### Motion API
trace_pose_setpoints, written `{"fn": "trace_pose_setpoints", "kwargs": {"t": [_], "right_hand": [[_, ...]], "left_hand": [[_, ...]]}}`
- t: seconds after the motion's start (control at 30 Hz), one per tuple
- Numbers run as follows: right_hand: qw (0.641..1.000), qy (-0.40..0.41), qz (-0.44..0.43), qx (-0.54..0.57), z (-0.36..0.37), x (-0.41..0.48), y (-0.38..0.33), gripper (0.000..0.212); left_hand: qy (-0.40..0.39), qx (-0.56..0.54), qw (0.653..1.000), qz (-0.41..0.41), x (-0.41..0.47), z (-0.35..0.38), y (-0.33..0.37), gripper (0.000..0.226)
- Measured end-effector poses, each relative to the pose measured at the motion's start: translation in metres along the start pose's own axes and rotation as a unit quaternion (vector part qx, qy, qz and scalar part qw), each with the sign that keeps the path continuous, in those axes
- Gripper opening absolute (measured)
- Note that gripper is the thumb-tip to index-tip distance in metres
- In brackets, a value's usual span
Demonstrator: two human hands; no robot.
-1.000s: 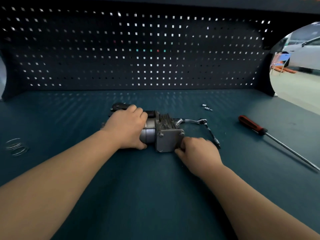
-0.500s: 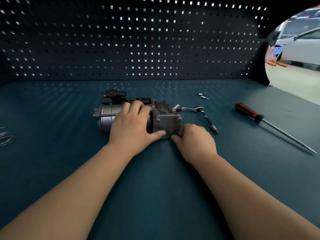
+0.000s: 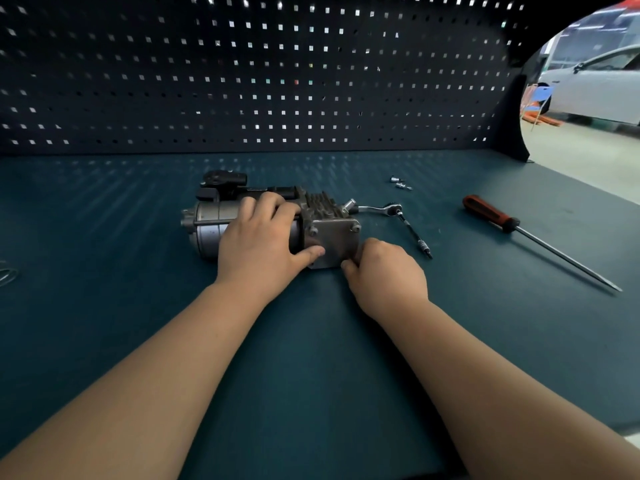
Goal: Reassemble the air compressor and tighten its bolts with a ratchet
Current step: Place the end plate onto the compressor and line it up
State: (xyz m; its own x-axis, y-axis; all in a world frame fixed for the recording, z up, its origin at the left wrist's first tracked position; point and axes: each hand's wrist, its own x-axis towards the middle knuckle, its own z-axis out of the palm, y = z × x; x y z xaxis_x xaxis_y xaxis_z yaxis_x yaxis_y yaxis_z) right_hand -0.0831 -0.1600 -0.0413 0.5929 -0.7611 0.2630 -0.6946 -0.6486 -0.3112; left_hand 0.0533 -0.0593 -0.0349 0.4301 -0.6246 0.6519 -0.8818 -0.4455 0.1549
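Note:
The air compressor (image 3: 207,226) lies on its side on the dark green bench, its silver motor cylinder to the left and its finned head with a square grey cover plate (image 3: 337,239) to the right. My left hand (image 3: 259,244) grips the cylinder from above, thumb pressed on the plate's lower left corner. My right hand (image 3: 384,271) is curled at the plate's lower right corner, fingertips pinching something small there that I cannot see. Two bolt heads show at the plate's top corners. The ratchet (image 3: 391,209) with its extension bar lies just right of the compressor.
A red-handled screwdriver (image 3: 491,214) lies to the right, shaft pointing toward the near right. Small sockets or bolts (image 3: 400,183) sit behind the ratchet. Wire rings (image 3: 7,273) lie at the far left edge. A black pegboard (image 3: 259,81) walls off the back.
My left hand slid from the compressor's right part onto the cylinder with the thumb now on the plate. The view shifted, and my right hand stayed at the plate's lower right corner.

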Motion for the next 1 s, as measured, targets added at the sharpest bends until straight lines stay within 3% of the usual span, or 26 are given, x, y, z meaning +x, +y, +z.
{"fn": "trace_pose_setpoints", "kwargs": {"t": [0.27,0.73,1.0], "right_hand": [[1.000,0.000,0.007,0.019,0.0013,-0.0003,-0.0022,0.018],[1.000,0.004,0.023,0.009,0.0036,0.0017,0.0000,0.023],[0.999,0.010,-0.004,-0.048,0.0031,0.0002,-0.0026,0.039]], "left_hand": [[-0.004,-0.006,1.000,-0.010,-0.0001,0.0008,0.0027,0.067],[0.003,-0.033,0.999,-0.002,-0.0005,-0.0002,0.0015,0.060],[-0.004,-0.029,1.000,-0.010,0.0002,0.0002,0.0020,0.062]]}}
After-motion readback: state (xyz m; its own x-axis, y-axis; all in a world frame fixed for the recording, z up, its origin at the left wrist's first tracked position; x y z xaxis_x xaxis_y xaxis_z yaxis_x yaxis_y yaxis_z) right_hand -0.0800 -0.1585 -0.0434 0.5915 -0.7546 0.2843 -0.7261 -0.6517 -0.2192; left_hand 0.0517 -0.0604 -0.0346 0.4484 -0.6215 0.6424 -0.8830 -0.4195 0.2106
